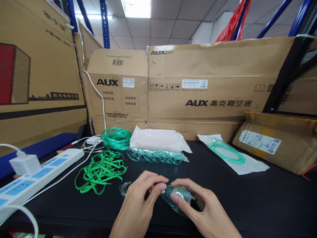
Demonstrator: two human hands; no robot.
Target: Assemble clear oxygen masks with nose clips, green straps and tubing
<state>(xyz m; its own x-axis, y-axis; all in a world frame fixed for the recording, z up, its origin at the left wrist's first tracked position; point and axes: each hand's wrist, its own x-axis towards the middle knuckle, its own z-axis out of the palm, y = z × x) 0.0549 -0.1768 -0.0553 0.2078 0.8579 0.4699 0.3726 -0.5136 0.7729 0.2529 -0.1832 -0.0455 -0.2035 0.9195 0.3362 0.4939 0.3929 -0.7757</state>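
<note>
cardboard wall: big aux cartons (213, 82) stand along the back of the frame, closing off the far edge of the table (272, 201); another carton fills the upper left.
black table: bare dark surface at lower right and along the near edge gives the most open room; the left side is crowded.
parcel: brown padded package (274, 142) at right, lying against the cartons.
power strip: white and blue strip (37, 177) at lower left with a charger plugged in, its cables trailing toward the middle.
bags: stack of clear pouches (158, 138) at centre back; one pouch with green tubing inside (230, 153) lies right of it, seemingly packed.
loose parts: coiled green tubing (116, 137), a heap of green elastic straps (100, 170) and a row of nested clear masks (156, 155), all unpacked, so much looks left to do.
clear mask (174, 198): bottom centre, held just above the table between both hands.
left hand (138, 205): fingers curled, thumb and forefinger pinching the mask's left rim.
right hand (203, 211): fingers wrapped round the mask, thumb pressed on its greenish connector.
progress: no strap or tube joined to this mask that i can see.
</note>
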